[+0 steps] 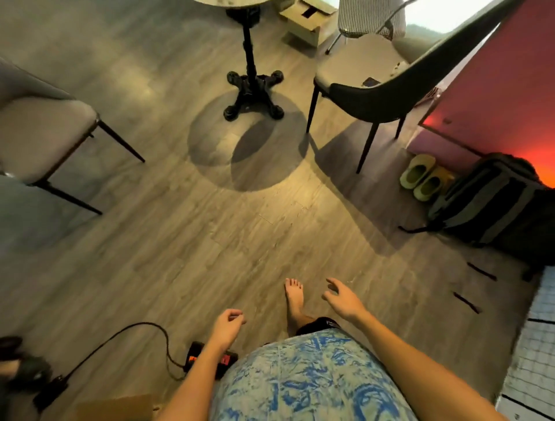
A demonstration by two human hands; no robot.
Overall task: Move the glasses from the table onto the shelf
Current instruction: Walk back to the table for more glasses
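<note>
No glasses and no shelf show in the head view. A round table's underside edge (231,2) appears at the top, on a black pedestal base (253,93); the tabletop itself is out of view. My left hand (227,326) hangs low in front of me with fingers loosely curled and holds nothing. My right hand (342,297) is spread with relaxed fingers, also holding nothing. Both hands are over the wooden floor, far below the table.
A grey chair (39,129) stands at left, a dark-backed chair (369,87) at right of the pedestal. A backpack (492,204) and green slippers (423,178) lie by the red wall. A power strip (195,356) with cord lies by my bare foot (295,303). A cardboard box (303,21) sits at the back.
</note>
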